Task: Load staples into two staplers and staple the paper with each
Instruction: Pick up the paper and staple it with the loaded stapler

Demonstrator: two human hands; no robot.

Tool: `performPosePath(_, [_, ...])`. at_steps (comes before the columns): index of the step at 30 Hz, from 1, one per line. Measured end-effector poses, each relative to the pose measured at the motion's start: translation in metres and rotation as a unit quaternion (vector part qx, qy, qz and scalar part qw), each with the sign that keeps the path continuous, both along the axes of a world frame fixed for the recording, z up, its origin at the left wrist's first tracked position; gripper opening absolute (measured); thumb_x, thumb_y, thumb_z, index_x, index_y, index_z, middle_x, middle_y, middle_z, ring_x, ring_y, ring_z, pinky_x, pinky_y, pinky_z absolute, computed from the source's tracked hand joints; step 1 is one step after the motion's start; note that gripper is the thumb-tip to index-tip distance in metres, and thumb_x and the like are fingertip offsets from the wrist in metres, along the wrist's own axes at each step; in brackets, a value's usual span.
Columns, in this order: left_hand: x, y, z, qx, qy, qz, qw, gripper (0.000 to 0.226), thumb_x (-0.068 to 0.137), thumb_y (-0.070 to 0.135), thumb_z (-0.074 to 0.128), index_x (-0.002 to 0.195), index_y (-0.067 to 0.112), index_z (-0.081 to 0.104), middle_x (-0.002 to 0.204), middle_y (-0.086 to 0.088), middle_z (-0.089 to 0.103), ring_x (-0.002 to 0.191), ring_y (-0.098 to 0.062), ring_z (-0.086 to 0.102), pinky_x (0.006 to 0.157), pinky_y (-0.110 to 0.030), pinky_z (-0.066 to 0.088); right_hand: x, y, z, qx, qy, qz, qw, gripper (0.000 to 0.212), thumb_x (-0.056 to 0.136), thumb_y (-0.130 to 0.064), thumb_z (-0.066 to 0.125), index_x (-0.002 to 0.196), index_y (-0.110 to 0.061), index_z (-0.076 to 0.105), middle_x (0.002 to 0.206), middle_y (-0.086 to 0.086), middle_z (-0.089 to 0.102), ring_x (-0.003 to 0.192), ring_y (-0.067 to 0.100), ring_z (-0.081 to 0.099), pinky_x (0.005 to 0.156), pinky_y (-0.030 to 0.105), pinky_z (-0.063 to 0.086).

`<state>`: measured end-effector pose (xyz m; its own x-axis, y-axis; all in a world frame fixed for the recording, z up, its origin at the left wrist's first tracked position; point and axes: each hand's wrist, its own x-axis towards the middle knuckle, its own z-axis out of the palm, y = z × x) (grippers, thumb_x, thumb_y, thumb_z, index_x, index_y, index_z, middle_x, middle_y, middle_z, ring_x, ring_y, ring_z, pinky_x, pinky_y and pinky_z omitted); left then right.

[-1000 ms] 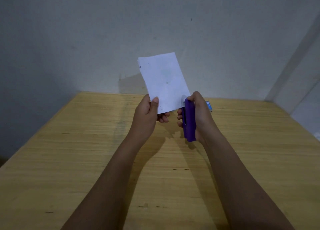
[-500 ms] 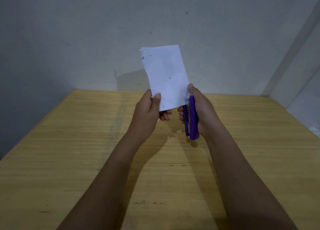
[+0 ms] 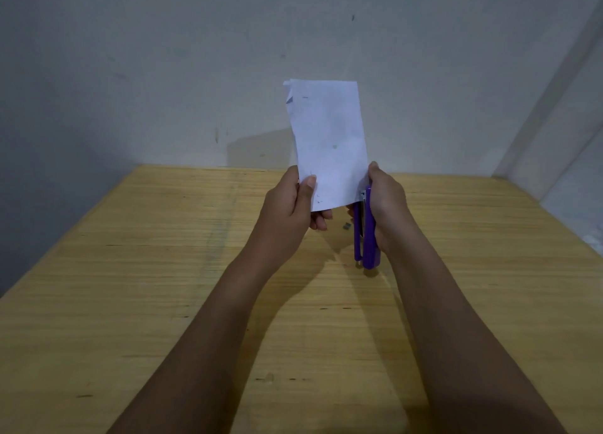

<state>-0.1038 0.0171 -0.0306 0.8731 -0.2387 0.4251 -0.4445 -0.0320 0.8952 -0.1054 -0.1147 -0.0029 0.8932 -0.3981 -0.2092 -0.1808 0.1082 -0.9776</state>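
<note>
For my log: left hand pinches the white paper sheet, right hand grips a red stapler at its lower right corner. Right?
No: the head view shows a purple plastic stapler, not red. Left hand pinches the white paper sheet, right hand grips the stapler at its lower right corner.

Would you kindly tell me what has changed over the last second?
The paper has swung from a leftward tilt to nearly upright. The purple stapler in the right hand now shows a gap between its arms. The left hand still pinches the paper's lower corner.

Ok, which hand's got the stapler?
The right hand grips the stapler; the left hand only pinches the paper at its lower corner.
</note>
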Motion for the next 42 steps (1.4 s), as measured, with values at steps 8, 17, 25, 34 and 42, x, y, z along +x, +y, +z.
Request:
performPosePath(8, [-0.004,0.000,0.006,-0.012,-0.042,0.008,0.999,0.018,0.101,0.018,0.034,0.090,0.021,0.047,0.061,0.000,0.060,0.048,-0.009,0.058,0.051,-0.017,0.046,0.009,0.005,0.005,-0.029,0.008,-0.014,0.999,0.026,0.096,-0.019,0.034,0.073,-0.009,0.043,0.062,0.008,0.043,0.053,0.020,0.042,0.064,0.033,0.040])
performPosePath(17, [0.002,0.002,0.005,-0.039,-0.028,0.018,0.999,0.019,0.101,0.017,0.034,0.092,0.018,0.050,0.056,0.002,0.061,0.047,-0.010,0.057,0.050,-0.021,0.047,0.006,0.009,0.003,0.026,-0.041,-0.028,0.998,0.022,0.086,-0.016,0.038,0.065,-0.012,0.040,0.056,0.006,0.042,0.048,0.020,0.040,0.050,0.028,0.033])
performPosePath(25, [0.010,0.012,0.003,-0.052,0.014,0.018,0.998,0.021,0.101,0.017,0.034,0.098,0.006,0.051,0.055,0.002,0.062,0.047,-0.010,0.056,0.049,-0.023,0.048,-0.002,-0.004,-0.002,0.197,-0.047,-0.006,0.979,0.051,0.096,-0.047,0.036,0.071,-0.008,0.057,0.049,0.004,0.058,0.047,0.018,0.054,0.052,0.024,0.044])
performPosePath(34, [0.028,0.034,-0.003,-0.048,0.087,0.104,0.990,0.027,0.103,0.020,0.030,0.105,0.004,0.051,0.071,-0.011,0.056,0.047,-0.012,0.054,0.047,-0.020,0.048,-0.006,-0.026,-0.008,0.449,-0.049,-0.073,0.889,0.068,0.090,-0.063,0.034,0.100,0.000,0.057,0.062,0.011,0.062,0.057,0.020,0.060,0.079,0.045,0.055])
performPosePath(42, [0.047,0.068,-0.028,0.145,0.082,0.250,0.954,0.027,0.100,0.025,0.032,0.081,0.009,0.042,0.074,-0.014,0.052,0.063,-0.022,0.050,0.057,-0.032,0.040,-0.005,-0.028,-0.008,0.515,-0.091,-0.138,0.841,0.063,0.097,-0.047,0.038,0.140,-0.003,0.024,0.122,0.024,0.046,0.102,0.036,0.056,0.087,0.048,0.047])
